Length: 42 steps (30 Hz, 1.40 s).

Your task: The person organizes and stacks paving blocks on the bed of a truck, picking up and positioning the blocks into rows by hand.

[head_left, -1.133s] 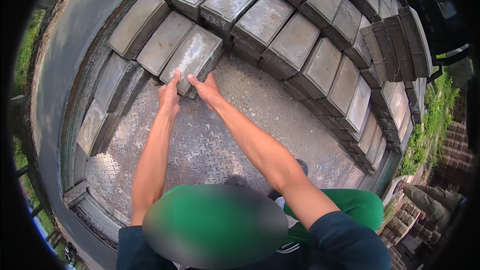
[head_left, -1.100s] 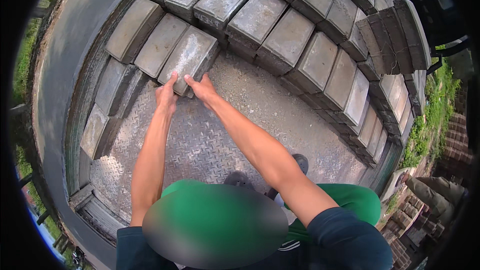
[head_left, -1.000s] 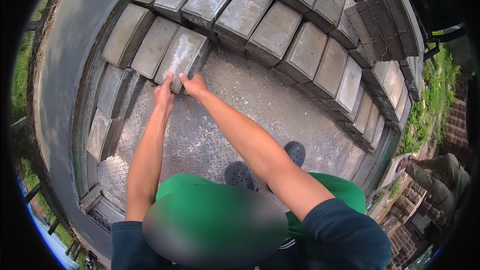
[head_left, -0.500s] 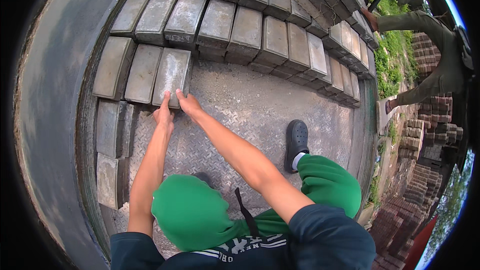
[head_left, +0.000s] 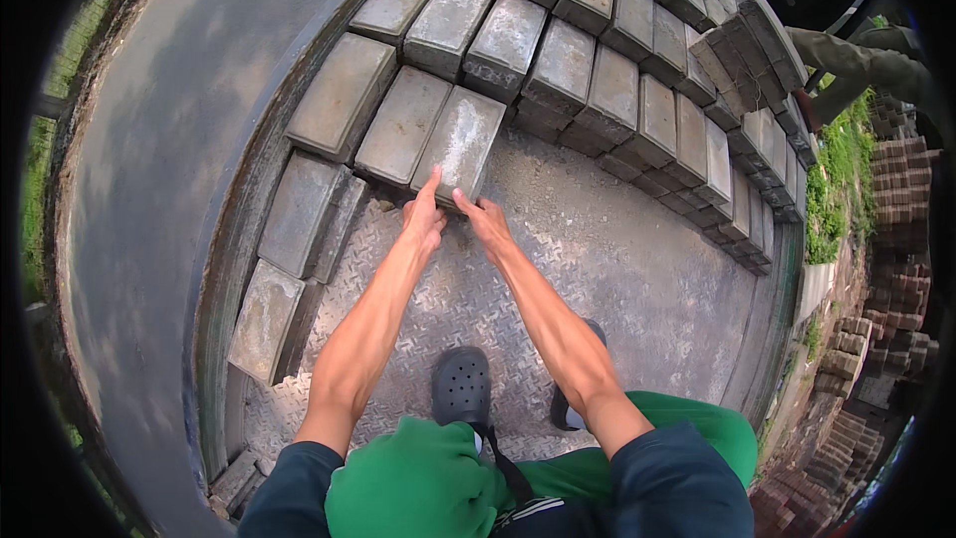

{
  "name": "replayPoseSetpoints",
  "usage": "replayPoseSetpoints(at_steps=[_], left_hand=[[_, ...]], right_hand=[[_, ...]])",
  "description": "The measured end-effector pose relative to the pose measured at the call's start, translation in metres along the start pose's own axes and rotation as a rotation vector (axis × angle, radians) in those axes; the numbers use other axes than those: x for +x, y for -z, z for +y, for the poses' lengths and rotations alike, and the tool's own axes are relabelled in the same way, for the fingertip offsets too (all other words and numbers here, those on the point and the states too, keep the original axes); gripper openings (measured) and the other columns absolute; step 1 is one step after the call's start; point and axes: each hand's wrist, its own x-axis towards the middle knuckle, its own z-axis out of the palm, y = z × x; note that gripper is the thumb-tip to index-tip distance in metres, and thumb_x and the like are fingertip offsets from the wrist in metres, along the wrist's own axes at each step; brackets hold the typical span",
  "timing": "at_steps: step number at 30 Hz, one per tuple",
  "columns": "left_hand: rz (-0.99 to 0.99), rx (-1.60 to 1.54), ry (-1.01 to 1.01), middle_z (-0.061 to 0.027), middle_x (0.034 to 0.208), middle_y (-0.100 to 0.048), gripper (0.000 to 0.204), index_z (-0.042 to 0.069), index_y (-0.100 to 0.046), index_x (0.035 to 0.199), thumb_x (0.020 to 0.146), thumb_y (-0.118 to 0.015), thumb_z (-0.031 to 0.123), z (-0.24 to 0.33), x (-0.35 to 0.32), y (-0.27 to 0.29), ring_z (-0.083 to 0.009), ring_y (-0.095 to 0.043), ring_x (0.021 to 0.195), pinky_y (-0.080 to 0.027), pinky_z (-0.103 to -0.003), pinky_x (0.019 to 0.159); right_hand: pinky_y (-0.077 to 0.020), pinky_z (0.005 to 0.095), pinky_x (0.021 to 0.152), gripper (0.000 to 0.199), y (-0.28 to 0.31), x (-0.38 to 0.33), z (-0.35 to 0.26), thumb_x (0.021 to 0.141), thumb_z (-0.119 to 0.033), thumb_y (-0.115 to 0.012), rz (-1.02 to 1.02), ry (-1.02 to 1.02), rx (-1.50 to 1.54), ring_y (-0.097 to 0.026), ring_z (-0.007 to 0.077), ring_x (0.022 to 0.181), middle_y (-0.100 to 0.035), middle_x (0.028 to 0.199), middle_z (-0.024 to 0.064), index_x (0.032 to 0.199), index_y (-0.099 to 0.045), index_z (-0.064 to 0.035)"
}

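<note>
A grey concrete paving block (head_left: 464, 137) with a pale, whitish streak on top lies at the right end of a short row of blocks. My left hand (head_left: 423, 216) grips its near end, thumb on the top face and fingers curled underneath. Close beside it, my right hand (head_left: 484, 222) holds the same end near the right corner, its thumb on the upper edge. The fingers under the block are mostly hidden. Against its left side sits another grey block (head_left: 403, 126), with one more (head_left: 342, 98) beyond that.
Stacked rows of blocks (head_left: 610, 95) curve along the far side. More blocks (head_left: 302, 213) line the left metal rim. My shoes (head_left: 461, 385) stand on the treadplate floor (head_left: 538, 289). Beyond the right edge are a person's leg (head_left: 856, 65), grass and brick piles (head_left: 901, 189).
My view has turned, so the blocks and hands appear farther right. Both hands keep their hold on the same block's near end. My left shoe has come into fuller view.
</note>
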Motion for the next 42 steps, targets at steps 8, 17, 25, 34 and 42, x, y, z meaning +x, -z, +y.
replayPoseSetpoints(at_steps=[8, 17, 25, 34, 42], left_hand=[[0.379, 0.040, -0.113, -0.0186, 0.121, -0.062, 0.061, -0.014, -0.060, 0.114, 0.083, -0.076, 0.036, 0.013, -0.012, -0.037, -0.0212, -0.058, 0.110, -0.044, -0.033, 0.093], [0.037, 0.207, 0.076, -0.0320, 0.157, -0.009, 0.104, -0.011, -0.009, 0.150, 0.086, -0.069, 0.046, 0.028, -0.041, -0.005, -0.0403, -0.015, 0.147, -0.014, -0.052, 0.118], [0.486, 1.425, -1.045, -0.0291, 0.153, -0.026, 0.084, -0.005, -0.021, 0.150, 0.083, -0.065, 0.020, 0.005, -0.076, 0.019, -0.0391, -0.027, 0.144, -0.024, -0.047, 0.117], [0.049, 1.864, -0.967, -0.0231, 0.157, -0.024, 0.077, -0.005, -0.027, 0.148, 0.077, -0.057, 0.001, -0.002, -0.065, 0.017, -0.0363, -0.021, 0.147, -0.022, -0.049, 0.118], [0.168, 1.091, -1.009, -0.0214, 0.140, -0.050, 0.054, 0.001, -0.049, 0.136, 0.088, -0.061, 0.022, 0.038, -0.130, 0.030, -0.0363, -0.044, 0.133, -0.032, -0.048, 0.111]], right_hand=[[-0.0431, 0.0398, 0.097, 0.075, -0.004, 0.011, -0.018, 0.085, -0.057, -0.065, -0.009, -0.009, -0.072, -0.059, 0.0320, 0.114, -0.064, 0.116, 0.0273, 0.115, -0.063, 0.0112], [-0.0384, 0.0462, 0.108, 0.110, -0.011, -0.032, -0.048, 0.075, -0.051, -0.078, 0.127, 0.387, -0.810, -0.036, 0.0431, 0.137, -0.026, 0.150, 0.0334, 0.148, -0.021, 0.0068], [-0.0287, 0.0501, 0.114, 0.084, -0.015, -0.009, -0.030, 0.082, -0.030, -0.073, 0.334, 0.805, -1.388, -0.031, 0.0466, 0.140, -0.031, 0.148, 0.0349, 0.147, -0.030, 0.0024], [-0.0287, 0.0535, 0.113, 0.058, -0.017, 0.002, -0.024, 0.098, -0.026, -0.047, 0.355, 0.849, -1.426, -0.036, 0.0507, 0.135, -0.033, 0.144, 0.0391, 0.145, -0.033, 0.0047], [-0.0251, 0.0545, 0.114, 0.085, -0.010, -0.020, -0.033, 0.084, -0.031, -0.071, 0.197, 0.692, -1.350, -0.030, 0.0474, 0.140, -0.029, 0.149, 0.0353, 0.149, -0.025, 0.0021]])
